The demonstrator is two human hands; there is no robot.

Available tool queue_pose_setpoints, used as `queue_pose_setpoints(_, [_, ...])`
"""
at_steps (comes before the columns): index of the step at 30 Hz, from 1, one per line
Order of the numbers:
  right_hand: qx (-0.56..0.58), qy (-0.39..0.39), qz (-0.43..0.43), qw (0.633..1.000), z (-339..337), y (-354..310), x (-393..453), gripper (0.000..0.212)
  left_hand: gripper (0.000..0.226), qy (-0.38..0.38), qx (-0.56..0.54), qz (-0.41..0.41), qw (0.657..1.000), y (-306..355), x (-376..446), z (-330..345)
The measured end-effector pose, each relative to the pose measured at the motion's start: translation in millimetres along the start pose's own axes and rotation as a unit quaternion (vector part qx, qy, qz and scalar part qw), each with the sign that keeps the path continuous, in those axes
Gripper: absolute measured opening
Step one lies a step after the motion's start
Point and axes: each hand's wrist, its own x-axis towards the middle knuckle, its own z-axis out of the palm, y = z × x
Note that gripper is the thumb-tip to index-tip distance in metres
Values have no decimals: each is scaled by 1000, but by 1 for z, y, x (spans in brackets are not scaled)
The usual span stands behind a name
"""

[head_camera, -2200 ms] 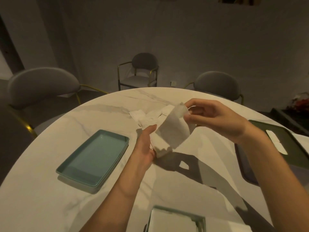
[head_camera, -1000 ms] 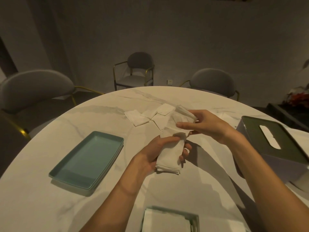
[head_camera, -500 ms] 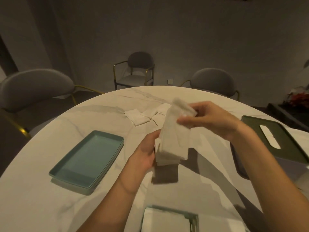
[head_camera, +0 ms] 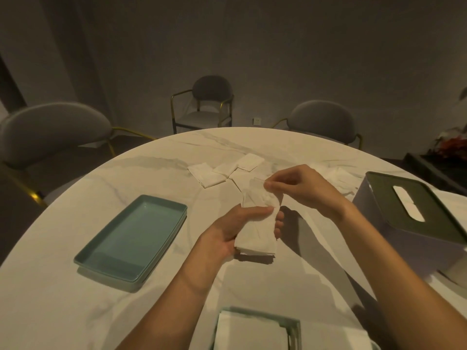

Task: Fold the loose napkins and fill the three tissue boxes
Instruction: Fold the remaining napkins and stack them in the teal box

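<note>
Stack of napkins (head_camera: 256, 234) cupped in left hand (head_camera: 233, 229) above the bench (head_camera: 75, 294); top end pinched by right hand (head_camera: 300, 189). Loose napkins (head_camera: 225, 170) just beyond, tissue box (head_camera: 414, 223) right of grip.

Left hand (head_camera: 235, 228) curled palm-up; right hand (head_camera: 300, 188) in fingertip pinch above.
</note>
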Motion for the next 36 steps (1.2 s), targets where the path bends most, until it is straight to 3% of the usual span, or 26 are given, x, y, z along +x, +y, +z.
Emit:
queue_pose_setpoints(5, [-24, 150, -39, 988, 10, 6, 3, 13, 38, -24, -12, 9, 1000, -1, 1, 3])
queue_pose_setpoints(9, [21, 325, -98, 940, -2, -1, 4, 17, 31, -14, -54, 10, 998, -1, -2, 6])
queue_pose_setpoints(11, [69, 295, -106, 947, -14, -15, 1, 20, 23, 20, -88, -5, 996, 1, -3, 7])
queue_pose_setpoints(15, [169, 28, -99, 980, -26, -32, -13, 16, 36, 41, -86, 22, 995, 4, 0, 3])
queue_pose_setpoints(18, [108, -97, -74, 987, -12, -28, -13, 16, 55, 54, -70, 55, 995, 5, 3, 0])
queue_pose_setpoints(22, [-31, -68, -50, 996, 11, -15, -6, 14, 79, 65, -31, 74, 995, 9, -8, 7])
queue_pose_setpoints(24, [-51, -54, -40, 996, 13, -12, -4, 32, 76, 51, 13, 78, 996, 10, -8, 7])
queue_pose_setpoints(27, [-61, -91, -29, 994, 8, -8, -9, 63, 82, 25, 63, 60, 996, 12, -8, 7])
queue_pose_setpoints(32, [-14, -50, -6, 999, -2, 3, -27, 46, 78, 23, 159, 41, 986, 16, -23, 2])
queue_pose_setpoints(33, [15, -31, -2, 999, -3, 7, -33, 46, 70, 39, 226, 70, 971, 18, -26, -1])
queue_pose_setpoints(36, [71, 10, 7, 997, 4, 21, -54, 44, 33, 135, 413, 233, 870, 16, -28, -16])
